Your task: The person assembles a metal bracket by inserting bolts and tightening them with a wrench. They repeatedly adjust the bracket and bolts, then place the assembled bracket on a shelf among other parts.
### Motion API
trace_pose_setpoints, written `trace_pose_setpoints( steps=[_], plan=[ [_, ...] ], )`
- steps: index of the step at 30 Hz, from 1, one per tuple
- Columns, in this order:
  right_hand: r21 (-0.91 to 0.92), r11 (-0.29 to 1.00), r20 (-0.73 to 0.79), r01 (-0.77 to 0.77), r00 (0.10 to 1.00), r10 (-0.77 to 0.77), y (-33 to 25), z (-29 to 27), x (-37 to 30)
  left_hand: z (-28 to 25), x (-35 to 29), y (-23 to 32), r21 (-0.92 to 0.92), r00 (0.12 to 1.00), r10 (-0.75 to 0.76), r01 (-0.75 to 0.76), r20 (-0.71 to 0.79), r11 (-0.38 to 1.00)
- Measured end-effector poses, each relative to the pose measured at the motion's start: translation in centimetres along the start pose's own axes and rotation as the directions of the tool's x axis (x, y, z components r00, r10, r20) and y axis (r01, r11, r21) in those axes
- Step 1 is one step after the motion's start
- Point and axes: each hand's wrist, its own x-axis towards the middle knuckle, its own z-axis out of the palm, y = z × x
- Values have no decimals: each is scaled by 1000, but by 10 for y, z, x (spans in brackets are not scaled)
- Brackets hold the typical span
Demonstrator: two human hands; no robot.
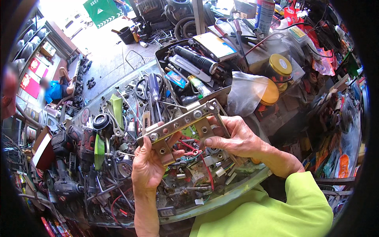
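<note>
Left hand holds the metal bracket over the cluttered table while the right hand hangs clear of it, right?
No, the right hand isn't clear: the head view shows it also holding the metal bracket, like the left hand, over the table.

Head camera: the left fisheye, worn on my head.
Facing: down over the workbench (237,193), then past its far edge to the floor (100,75).
Nearness: my left hand (148,168) and right hand (239,138) close, mid-view.
</note>
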Motion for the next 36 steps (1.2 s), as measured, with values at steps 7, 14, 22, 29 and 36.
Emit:
trace_pose_setpoints(
  steps=[7,14,22,29,36],
  plan=[
    [-71,997,-37,18,999,-20,6,0,2,4,1,-2,21,992,35,-33,-119,999],
    [65,986,6,-156,988,156,-11,8,-5,10,-5,-15,111,940,228,-206,-255,972],
    [35,983,53,-179,983,177,-11,12,-8,28,-2,-20,134,849,274,-239,-451,962],
    [48,993,104,-104,990,98,-9,11,-6,26,-5,-24,175,830,320,-269,-456,947],
    [74,987,90,-142,987,135,-13,15,-7,22,-6,-23,206,803,349,-284,-482,937]
  ],
)
